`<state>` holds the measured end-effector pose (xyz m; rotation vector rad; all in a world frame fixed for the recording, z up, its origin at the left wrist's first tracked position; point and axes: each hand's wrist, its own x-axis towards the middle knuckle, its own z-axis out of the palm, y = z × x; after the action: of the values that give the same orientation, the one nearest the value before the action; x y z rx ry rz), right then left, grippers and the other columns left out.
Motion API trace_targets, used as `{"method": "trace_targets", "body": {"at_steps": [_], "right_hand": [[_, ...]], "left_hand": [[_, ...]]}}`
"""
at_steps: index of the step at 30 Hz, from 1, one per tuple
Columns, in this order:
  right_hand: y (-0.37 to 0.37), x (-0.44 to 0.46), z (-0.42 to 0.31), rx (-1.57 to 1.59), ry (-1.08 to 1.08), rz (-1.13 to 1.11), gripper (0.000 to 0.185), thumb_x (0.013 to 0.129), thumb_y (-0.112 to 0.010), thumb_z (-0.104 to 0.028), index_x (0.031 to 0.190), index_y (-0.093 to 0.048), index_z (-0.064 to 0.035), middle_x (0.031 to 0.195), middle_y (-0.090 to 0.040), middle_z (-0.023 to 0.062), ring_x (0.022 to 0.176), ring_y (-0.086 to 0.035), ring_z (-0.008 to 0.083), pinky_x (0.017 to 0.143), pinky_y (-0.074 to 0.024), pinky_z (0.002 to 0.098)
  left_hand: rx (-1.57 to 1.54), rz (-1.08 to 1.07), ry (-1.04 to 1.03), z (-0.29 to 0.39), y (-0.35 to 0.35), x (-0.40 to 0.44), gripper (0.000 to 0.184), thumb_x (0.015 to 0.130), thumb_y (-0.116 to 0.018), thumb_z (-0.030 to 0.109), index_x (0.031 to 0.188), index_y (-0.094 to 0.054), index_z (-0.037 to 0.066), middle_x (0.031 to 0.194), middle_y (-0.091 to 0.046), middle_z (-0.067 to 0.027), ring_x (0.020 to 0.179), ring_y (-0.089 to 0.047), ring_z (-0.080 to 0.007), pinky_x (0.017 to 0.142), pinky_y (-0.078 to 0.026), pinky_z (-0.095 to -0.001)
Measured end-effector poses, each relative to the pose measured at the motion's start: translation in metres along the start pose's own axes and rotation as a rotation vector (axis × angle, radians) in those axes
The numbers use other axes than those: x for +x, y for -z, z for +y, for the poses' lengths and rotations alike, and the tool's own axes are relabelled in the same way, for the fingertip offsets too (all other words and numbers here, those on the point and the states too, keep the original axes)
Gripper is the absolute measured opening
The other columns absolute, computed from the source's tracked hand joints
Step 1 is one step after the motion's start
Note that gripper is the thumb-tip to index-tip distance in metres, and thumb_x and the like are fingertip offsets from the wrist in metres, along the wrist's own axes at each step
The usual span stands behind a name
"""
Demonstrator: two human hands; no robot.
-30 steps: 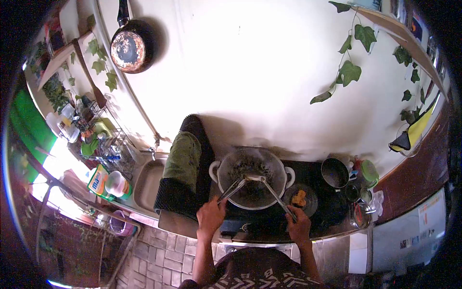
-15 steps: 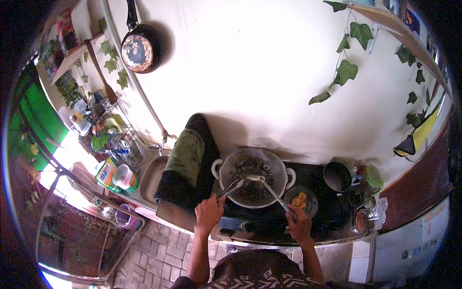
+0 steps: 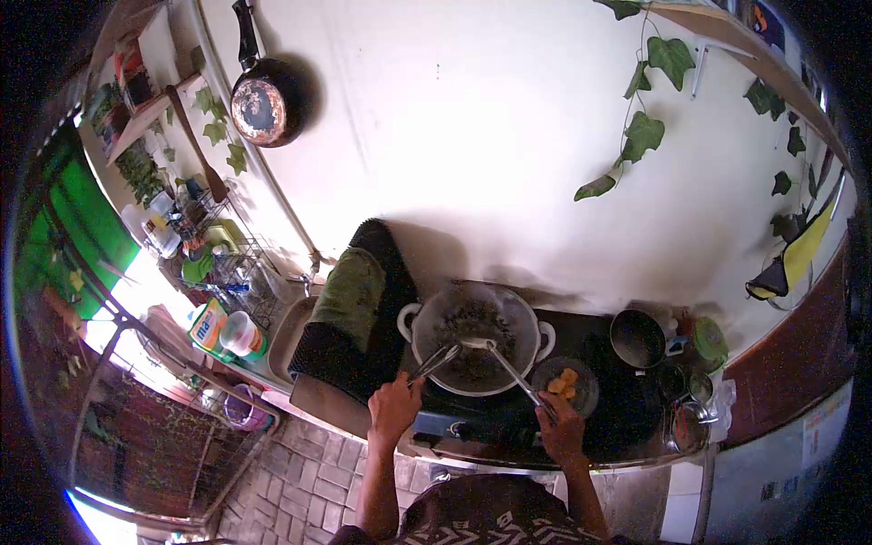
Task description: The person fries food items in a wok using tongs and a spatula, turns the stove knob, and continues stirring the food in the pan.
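My left hand [image 3: 394,406] is closed round metal tongs [image 3: 434,361], whose tips reach over the near left part of a wide two-handled pot [image 3: 414,334]. In my right hand [image 3: 560,427] is the handle of a long metal spoon or ladle [image 3: 513,373]; its head lies inside the pot, close to the tong tips. Dark bits [image 3: 472,320] cover much of the pot's inside. Just right of the pot, a plate [image 3: 587,389] on the black stove [image 3: 627,413] bears orange-brown pieces [image 3: 562,383], near my right hand.
Left of the pot, a green cloth [image 3: 350,295] lies over a black ribbed object [image 3: 377,241], beside the sink [image 3: 289,338]. A dark saucepan [image 3: 637,339] and cups stand at the right. A frying pan [image 3: 263,104] hangs on the wall.
The view has shifted slightly. Both hands keep their hold, and the spoon head and tong tips have shifted slightly within the pot.
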<state>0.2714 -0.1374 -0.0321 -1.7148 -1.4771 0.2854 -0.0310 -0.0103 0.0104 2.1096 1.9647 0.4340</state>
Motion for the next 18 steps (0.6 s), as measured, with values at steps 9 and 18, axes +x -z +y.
{"method": "trace_targets", "body": {"at_steps": [9, 18], "right_hand": [[0.005, 0.004, -0.005, 0.020, -0.015, 0.026, 0.028, 0.090, -0.071, -0.011, 0.118, -0.067, -0.0055, 0.111, -0.071, 0.0161, 0.100, -0.070, 0.0346, 0.085, -0.0555, 0.0413], [-0.002, 0.004, -0.015, 0.001, -0.056, 0.011, 0.029, 0.090, -0.071, -0.012, 0.118, -0.068, -0.0056, 0.109, -0.071, 0.0159, 0.098, -0.071, 0.0343, 0.084, -0.0559, 0.0407]], "left_hand": [[-0.035, 0.007, -0.014, -0.001, -0.005, 0.002, 0.045, 0.100, -0.053, 0.048, 0.101, -0.066, 0.005, 0.084, -0.070, -0.0270, 0.082, -0.070, -0.0473, 0.072, -0.054, -0.0578], [-0.016, -0.023, -0.011, -0.009, 0.001, 0.007, 0.045, 0.100, -0.053, 0.048, 0.099, -0.066, 0.005, 0.083, -0.070, -0.0271, 0.081, -0.070, -0.0472, 0.072, -0.054, -0.0579]]}}
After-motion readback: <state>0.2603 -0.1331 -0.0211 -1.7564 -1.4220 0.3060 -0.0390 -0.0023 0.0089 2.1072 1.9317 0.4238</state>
